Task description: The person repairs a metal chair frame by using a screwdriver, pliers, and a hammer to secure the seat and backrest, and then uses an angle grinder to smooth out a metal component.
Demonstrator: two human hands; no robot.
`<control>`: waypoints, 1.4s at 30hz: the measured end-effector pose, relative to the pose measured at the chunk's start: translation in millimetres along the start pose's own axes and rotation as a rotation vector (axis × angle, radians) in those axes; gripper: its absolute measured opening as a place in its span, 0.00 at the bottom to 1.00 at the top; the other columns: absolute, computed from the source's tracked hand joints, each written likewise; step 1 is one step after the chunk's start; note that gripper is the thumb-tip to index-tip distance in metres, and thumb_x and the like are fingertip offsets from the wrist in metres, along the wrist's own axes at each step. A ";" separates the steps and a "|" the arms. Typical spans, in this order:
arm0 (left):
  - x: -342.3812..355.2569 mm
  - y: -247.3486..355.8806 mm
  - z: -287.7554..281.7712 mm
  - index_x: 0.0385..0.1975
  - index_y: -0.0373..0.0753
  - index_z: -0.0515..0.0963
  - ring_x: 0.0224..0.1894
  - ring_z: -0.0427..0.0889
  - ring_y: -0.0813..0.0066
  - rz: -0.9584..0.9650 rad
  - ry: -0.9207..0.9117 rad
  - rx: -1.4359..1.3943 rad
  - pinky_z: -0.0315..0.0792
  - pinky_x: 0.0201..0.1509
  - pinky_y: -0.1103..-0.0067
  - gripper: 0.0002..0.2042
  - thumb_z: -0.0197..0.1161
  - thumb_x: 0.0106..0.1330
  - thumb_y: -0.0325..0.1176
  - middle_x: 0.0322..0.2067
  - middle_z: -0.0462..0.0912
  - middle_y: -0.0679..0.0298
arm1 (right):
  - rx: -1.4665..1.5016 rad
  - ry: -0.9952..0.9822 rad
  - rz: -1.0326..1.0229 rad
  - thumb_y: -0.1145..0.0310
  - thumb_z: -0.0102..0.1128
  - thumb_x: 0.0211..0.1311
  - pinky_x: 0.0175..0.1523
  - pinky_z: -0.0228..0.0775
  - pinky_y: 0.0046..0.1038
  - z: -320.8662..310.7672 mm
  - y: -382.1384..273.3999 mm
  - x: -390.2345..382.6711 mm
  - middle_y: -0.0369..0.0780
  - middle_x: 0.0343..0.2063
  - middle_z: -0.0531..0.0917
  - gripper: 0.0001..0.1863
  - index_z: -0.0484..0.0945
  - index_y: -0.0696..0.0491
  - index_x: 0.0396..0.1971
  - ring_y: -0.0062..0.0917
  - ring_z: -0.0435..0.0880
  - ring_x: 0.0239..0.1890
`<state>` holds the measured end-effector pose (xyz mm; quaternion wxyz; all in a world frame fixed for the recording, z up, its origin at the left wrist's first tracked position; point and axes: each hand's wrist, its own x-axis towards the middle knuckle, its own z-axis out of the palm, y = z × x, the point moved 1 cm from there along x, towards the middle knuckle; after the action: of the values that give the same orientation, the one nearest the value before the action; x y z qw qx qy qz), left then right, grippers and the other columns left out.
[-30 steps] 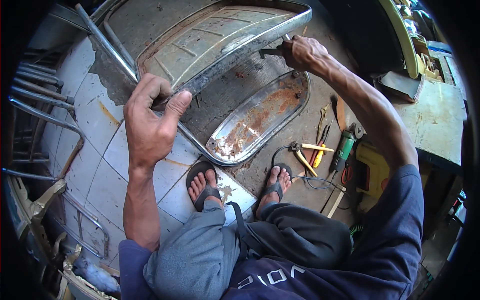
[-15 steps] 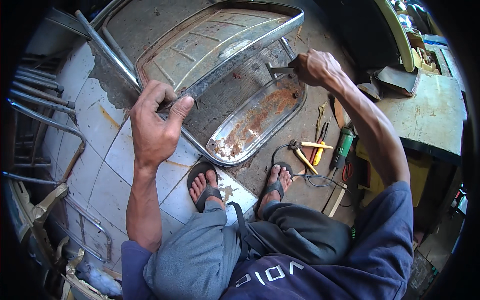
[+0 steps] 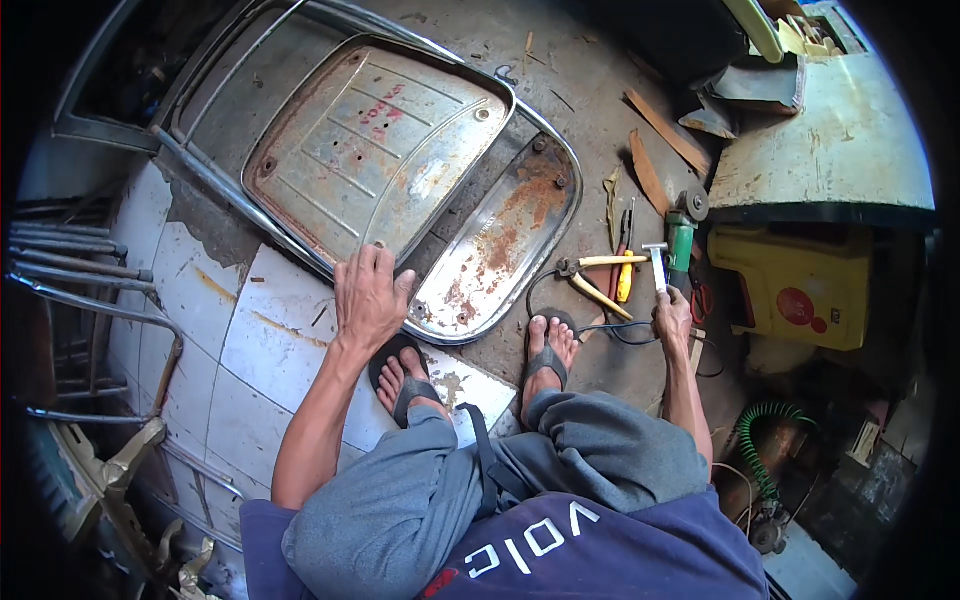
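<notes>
A rusty, ribbed metal seat panel (image 3: 385,150) lies face up within a chrome tubular frame (image 3: 210,172). Beside it, towards the lower right, is a narrower rusty metal backrest panel (image 3: 495,245). My left hand (image 3: 368,305) has its curled fingers on the seat panel's lower edge. My right hand (image 3: 672,322) grips a small silver hammer (image 3: 657,262), held upright beside a green angle grinder (image 3: 680,240). Yellow-handled cutters (image 3: 598,292) and pliers (image 3: 625,278) lie between the panels and the hammer.
Metal chair frames (image 3: 85,310) are stacked at the left on white tiles (image 3: 255,370). Wood strips (image 3: 650,170) lie on the concrete. A pale worktop (image 3: 820,130) is at upper right, above a yellow machine (image 3: 800,290). A green coiled hose (image 3: 760,440) sits lower right.
The seat panel has been lowered from tilted to lying flat, my left hand moving down with it. My right hand has swung down and right with the hammer, away from the panel.
</notes>
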<state>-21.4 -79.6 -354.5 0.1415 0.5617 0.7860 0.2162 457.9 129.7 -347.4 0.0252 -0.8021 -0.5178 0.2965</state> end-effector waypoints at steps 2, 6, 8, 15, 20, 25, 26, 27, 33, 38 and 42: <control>-4.2 -1.0 10.6 0.48 0.32 0.71 0.50 0.72 0.50 0.059 -0.093 0.130 0.62 0.55 0.59 0.22 0.59 0.70 0.48 0.44 0.72 0.49 | -0.043 0.034 0.033 0.58 0.55 0.70 0.35 0.76 0.38 6.9 19.1 2.1 0.45 0.27 0.84 0.22 0.78 0.53 0.59 0.33 0.85 0.28; -3.7 -9.0 26.6 0.51 0.31 0.72 0.56 0.71 0.52 0.018 -0.334 0.201 0.61 0.60 0.58 0.29 0.58 0.69 0.56 0.51 0.71 0.49 | -0.554 0.202 -0.477 0.62 0.67 0.58 0.62 0.69 0.48 35.2 -12.3 -25.6 0.52 0.62 0.71 0.36 0.67 0.48 0.68 0.48 0.70 0.64; -6.2 -9.7 29.5 0.53 0.30 0.72 0.58 0.70 0.52 0.004 -0.363 0.212 0.60 0.64 0.58 0.33 0.57 0.68 0.59 0.54 0.71 0.48 | -0.571 0.044 -0.807 0.60 0.73 0.54 0.68 0.63 0.52 48.8 -28.0 -24.6 0.50 0.65 0.68 0.44 0.63 0.45 0.71 0.48 0.64 0.70; -16.4 -6.7 17.3 0.49 0.31 0.73 0.54 0.73 0.47 0.024 -0.241 0.113 0.66 0.59 0.58 0.24 0.63 0.68 0.49 0.50 0.73 0.46 | -0.943 -0.305 -0.993 0.53 0.76 0.50 0.66 0.60 0.52 62.7 -63.6 7.1 0.48 0.58 0.74 0.53 0.55 0.43 0.75 0.47 0.69 0.65; -7.8 -13.2 10.9 0.40 0.32 0.76 0.46 0.76 0.43 0.002 -0.130 -0.113 0.71 0.52 0.58 0.15 0.62 0.70 0.40 0.41 0.76 0.46 | -1.062 -0.243 -1.106 0.67 0.51 0.69 0.58 0.69 0.52 71.6 -47.9 0.4 0.49 0.53 0.75 0.36 0.53 0.50 0.76 0.46 0.76 0.56; -3.8 -25.4 3.6 0.32 0.31 0.79 0.38 0.78 0.43 -0.081 -0.126 -0.212 0.72 0.44 0.60 0.15 0.57 0.74 0.38 0.31 0.77 0.46 | -0.934 -0.307 -0.997 0.70 0.54 0.63 0.55 0.73 0.45 80.9 -23.4 -17.9 0.50 0.49 0.77 0.40 0.53 0.55 0.75 0.43 0.79 0.53; -4.9 -26.2 2.5 0.32 0.31 0.79 0.38 0.78 0.43 -0.071 -0.136 -0.213 0.72 0.44 0.60 0.15 0.57 0.74 0.38 0.31 0.77 0.46 | -0.900 -0.292 -0.986 0.70 0.54 0.63 0.54 0.73 0.44 81.2 -19.0 -20.2 0.50 0.48 0.77 0.39 0.53 0.55 0.75 0.43 0.80 0.52; -6.7 -27.4 0.8 0.32 0.31 0.79 0.37 0.78 0.42 -0.114 -0.153 -0.193 0.72 0.44 0.60 0.15 0.57 0.74 0.38 0.31 0.78 0.46 | -0.883 -0.272 -0.977 0.71 0.53 0.64 0.52 0.73 0.45 82.7 -15.9 -21.6 0.49 0.46 0.76 0.39 0.52 0.54 0.75 0.43 0.79 0.51; -8.6 -24.0 7.3 0.30 0.29 0.77 0.31 0.76 0.48 -0.160 -0.137 -0.167 0.71 0.39 0.65 0.14 0.58 0.73 0.36 0.28 0.76 0.48 | -0.791 -0.189 -0.851 0.71 0.51 0.65 0.52 0.71 0.49 90.8 -3.2 -19.2 0.48 0.50 0.73 0.36 0.55 0.52 0.73 0.43 0.76 0.54; -17.0 -33.0 18.7 0.34 0.30 0.76 0.35 0.76 0.46 -0.067 -0.121 -0.122 0.70 0.42 0.63 0.11 0.55 0.74 0.34 0.31 0.76 0.48 | -0.178 -0.262 -0.687 0.69 0.58 0.56 0.44 0.74 0.45 83.4 -32.1 -36.9 0.53 0.37 0.80 0.33 0.68 0.56 0.64 0.47 0.83 0.43; -15.8 -35.5 25.3 0.32 0.31 0.74 0.36 0.75 0.44 -0.048 -0.097 -0.082 0.67 0.43 0.59 0.12 0.52 0.74 0.33 0.30 0.75 0.48 | 0.311 -0.694 -0.137 0.66 0.61 0.63 0.32 0.71 0.32 68.6 -81.1 -64.4 0.39 0.27 0.79 0.25 0.73 0.55 0.59 0.26 0.79 0.27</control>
<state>-33.6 -99.8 -394.5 0.2074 0.5464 0.7818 0.2175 338.8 94.5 -346.8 -0.0104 -0.6044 -0.4966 0.6228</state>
